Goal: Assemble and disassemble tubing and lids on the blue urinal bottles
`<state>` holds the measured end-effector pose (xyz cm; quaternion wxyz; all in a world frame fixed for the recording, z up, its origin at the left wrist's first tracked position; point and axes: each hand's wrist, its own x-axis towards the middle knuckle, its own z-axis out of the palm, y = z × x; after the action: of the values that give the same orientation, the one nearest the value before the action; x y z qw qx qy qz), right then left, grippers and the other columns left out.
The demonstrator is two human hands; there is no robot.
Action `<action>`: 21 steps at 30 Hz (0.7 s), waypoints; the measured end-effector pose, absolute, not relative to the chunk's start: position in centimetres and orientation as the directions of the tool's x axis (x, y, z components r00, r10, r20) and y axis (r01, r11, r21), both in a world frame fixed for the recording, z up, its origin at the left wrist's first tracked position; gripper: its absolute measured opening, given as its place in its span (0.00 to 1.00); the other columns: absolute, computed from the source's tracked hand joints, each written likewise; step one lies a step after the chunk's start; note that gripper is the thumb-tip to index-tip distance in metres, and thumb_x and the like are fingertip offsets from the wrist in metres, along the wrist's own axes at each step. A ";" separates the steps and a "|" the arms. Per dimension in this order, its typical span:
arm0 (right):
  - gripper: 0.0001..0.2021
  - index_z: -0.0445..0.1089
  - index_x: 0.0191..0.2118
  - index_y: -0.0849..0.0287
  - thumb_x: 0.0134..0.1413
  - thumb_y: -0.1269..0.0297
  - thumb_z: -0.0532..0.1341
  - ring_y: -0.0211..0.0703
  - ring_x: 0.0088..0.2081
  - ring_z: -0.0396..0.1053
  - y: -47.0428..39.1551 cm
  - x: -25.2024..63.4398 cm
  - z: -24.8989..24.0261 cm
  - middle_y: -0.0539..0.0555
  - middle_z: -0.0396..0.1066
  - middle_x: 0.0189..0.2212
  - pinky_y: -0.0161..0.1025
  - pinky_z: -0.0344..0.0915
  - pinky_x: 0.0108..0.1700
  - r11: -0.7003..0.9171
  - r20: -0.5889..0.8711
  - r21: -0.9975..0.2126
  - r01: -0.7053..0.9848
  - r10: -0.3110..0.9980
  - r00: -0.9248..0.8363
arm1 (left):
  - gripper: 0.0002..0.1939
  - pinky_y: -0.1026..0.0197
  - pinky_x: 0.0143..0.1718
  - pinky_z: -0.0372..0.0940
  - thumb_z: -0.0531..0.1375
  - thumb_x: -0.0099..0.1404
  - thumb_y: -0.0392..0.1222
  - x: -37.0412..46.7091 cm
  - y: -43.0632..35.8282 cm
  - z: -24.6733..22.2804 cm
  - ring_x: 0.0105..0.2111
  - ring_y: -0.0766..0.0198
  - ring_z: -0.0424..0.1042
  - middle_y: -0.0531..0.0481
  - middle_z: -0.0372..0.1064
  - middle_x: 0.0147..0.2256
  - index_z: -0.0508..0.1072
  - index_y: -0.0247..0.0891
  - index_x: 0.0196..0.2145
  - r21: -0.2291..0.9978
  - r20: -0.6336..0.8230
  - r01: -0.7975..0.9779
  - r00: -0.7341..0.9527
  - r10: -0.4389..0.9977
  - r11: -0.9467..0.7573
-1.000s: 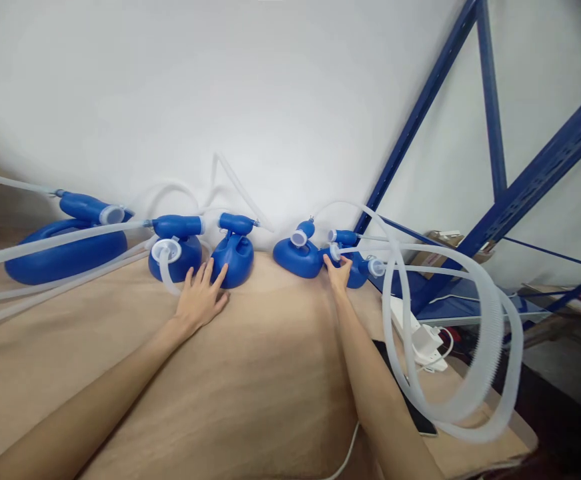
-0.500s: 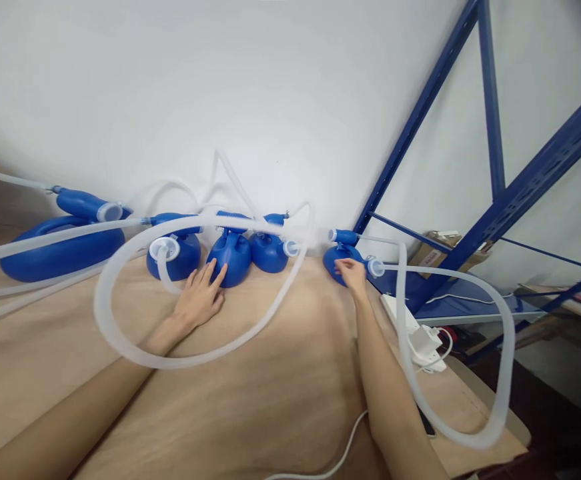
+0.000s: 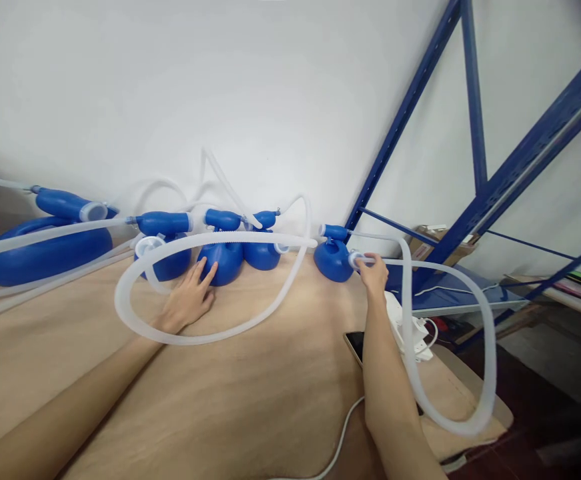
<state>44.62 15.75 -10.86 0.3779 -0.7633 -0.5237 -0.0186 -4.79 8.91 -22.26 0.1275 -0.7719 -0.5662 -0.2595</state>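
My left hand point(image 3: 186, 301) rests on the table with its fingers spread, fingertips touching a rounded blue plastic container point(image 3: 223, 265). A loop of translucent hose point(image 3: 205, 340) hangs in front of it, passing over the wrist. To the right, my right hand point(image 3: 374, 273) pinches a white round cap point(image 3: 356, 259) on the side of another blue container point(image 3: 331, 261). From that cap a thick translucent hose point(image 3: 490, 347) runs right and curls down in a big loop. A small blue cylinder point(image 3: 334, 231) with a white end sits above this container.
More blue containers point(image 3: 45, 253) with blue cylinders and hoses line the wall at left. A phone point(image 3: 355, 345) lies beside my right forearm, near a white power strip point(image 3: 420, 340) with a plug. Blue metal shelving point(image 3: 475, 220) stands at right; a white cable point(image 3: 343, 433) crosses the table.
My right hand has moved from the front of the rightmost container to the white cap at its right side. My left hand stays by its container. The view has shifted slightly.
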 end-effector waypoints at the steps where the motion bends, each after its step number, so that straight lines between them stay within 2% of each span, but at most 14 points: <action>1: 0.23 0.71 0.59 0.61 0.63 0.55 0.59 0.62 0.56 0.74 15.7 43.9 -10.5 0.70 0.77 0.53 0.52 0.68 0.57 -0.169 0.409 -0.535 0.828 0.806 0.429 | 0.37 0.36 0.69 0.58 0.51 0.73 0.44 -4.9 9.1 -22.5 0.73 0.35 0.54 0.28 0.44 0.76 0.53 0.33 0.76 0.112 0.553 0.935 0.222 0.803 -0.336; 4: 0.19 0.73 0.57 0.57 0.65 0.55 0.60 0.55 0.55 0.76 15.1 41.1 -9.1 0.62 0.80 0.51 0.46 0.69 0.55 -0.131 0.375 -0.437 0.890 0.872 0.313 | 0.36 0.35 0.68 0.60 0.51 0.73 0.44 -5.2 9.5 -23.0 0.73 0.34 0.53 0.30 0.44 0.76 0.53 0.35 0.76 0.135 0.569 0.921 0.229 0.790 -0.365; 6: 0.19 0.72 0.59 0.54 0.67 0.55 0.60 0.56 0.56 0.75 14.4 39.0 -8.0 0.59 0.80 0.52 0.47 0.68 0.55 -0.101 0.345 -0.352 0.931 0.910 0.229 | 0.36 0.34 0.68 0.60 0.51 0.73 0.44 -5.3 9.6 -23.2 0.73 0.34 0.52 0.29 0.45 0.75 0.53 0.35 0.76 0.137 0.585 0.912 0.241 0.774 -0.387; 9: 0.20 0.71 0.62 0.53 0.69 0.56 0.60 0.62 0.59 0.74 13.0 35.8 -6.5 0.63 0.78 0.56 0.53 0.67 0.58 -0.059 0.272 -0.209 0.976 0.955 0.116 | 0.35 0.33 0.67 0.60 0.52 0.72 0.42 -5.4 9.7 -23.2 0.72 0.32 0.53 0.26 0.47 0.73 0.56 0.31 0.74 0.138 0.600 0.899 0.257 0.757 -0.415; 12: 0.28 0.65 0.68 0.58 0.68 0.54 0.63 0.67 0.63 0.71 11.2 32.8 -5.4 0.70 0.75 0.60 0.59 0.64 0.62 -0.014 0.167 -0.093 0.996 0.986 0.029 | 0.30 0.36 0.64 0.65 0.50 0.73 0.41 -5.7 9.6 -23.0 0.67 0.35 0.62 0.26 0.58 0.67 0.65 0.32 0.70 0.144 0.569 0.883 0.296 0.767 -0.447; 14: 0.36 0.60 0.73 0.59 0.65 0.53 0.66 0.69 0.68 0.65 9.7 31.1 -4.9 0.72 0.69 0.65 0.62 0.59 0.67 0.021 0.093 -0.045 0.999 0.995 -0.017 | 0.25 0.42 0.59 0.70 0.49 0.74 0.41 -6.0 9.2 -22.7 0.59 0.42 0.72 0.30 0.67 0.60 0.74 0.35 0.62 0.141 0.530 0.862 0.350 0.773 -0.487; 17: 0.39 0.52 0.77 0.56 0.67 0.50 0.64 0.69 0.78 0.44 7.3 29.0 -4.3 0.70 0.48 0.77 0.66 0.47 0.73 0.109 0.001 0.032 0.993 0.994 -0.110 | 0.21 0.50 0.53 0.74 0.49 0.76 0.44 -6.3 8.0 -22.3 0.49 0.50 0.78 0.38 0.76 0.51 0.81 0.39 0.49 0.138 0.462 0.815 0.449 0.765 -0.562; 19: 0.39 0.50 0.78 0.55 0.70 0.49 0.61 0.66 0.80 0.32 5.7 28.2 -3.8 0.67 0.38 0.79 0.66 0.40 0.75 0.186 -0.021 0.061 0.981 0.983 -0.185 | 0.23 0.52 0.54 0.74 0.48 0.77 0.46 -6.5 6.9 -22.1 0.49 0.52 0.79 0.40 0.79 0.49 0.82 0.40 0.48 0.146 0.435 0.793 0.486 0.758 -0.592; 21: 0.38 0.50 0.78 0.54 0.70 0.49 0.61 0.65 0.80 0.26 4.3 27.9 -3.1 0.63 0.36 0.80 0.66 0.38 0.76 0.254 -0.029 0.040 0.966 0.967 -0.253 | 0.24 0.51 0.58 0.73 0.47 0.77 0.47 -7.2 5.6 -22.2 0.54 0.51 0.78 0.40 0.79 0.53 0.82 0.39 0.51 0.153 0.419 0.779 0.506 0.754 -0.608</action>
<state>27.88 4.30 -3.12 -0.0235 -0.6105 -0.7916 -0.0070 -7.17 5.56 -22.18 0.0278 -0.8673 -0.4419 -0.2276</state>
